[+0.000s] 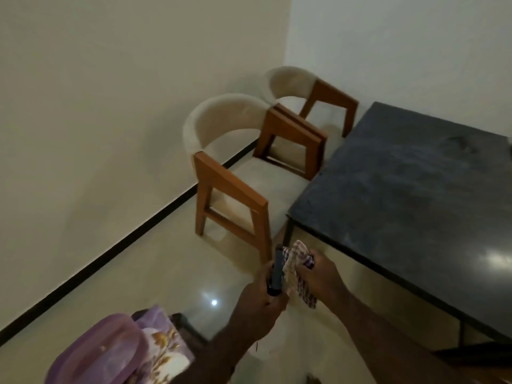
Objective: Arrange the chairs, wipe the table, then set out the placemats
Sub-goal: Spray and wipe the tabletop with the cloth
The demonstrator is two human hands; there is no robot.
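Cloth (298, 254) clamped in right grip (321, 275), dark object (277, 268) clamped in left grip (257, 303), just off desk (401, 189) corner, near two chairs (230, 189) along wall.

no readable text, labels or numbers anywhere

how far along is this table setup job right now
Looks done: the near chair and far chair stand side by side, drawn up to the table. In hand: the right hand grips a checked cloth, the left hand a dark object, both short of the tabletop, which looks smudged, so wiping seems not yet begun. Left: the wipe, then placemats; none lie on the visible top.
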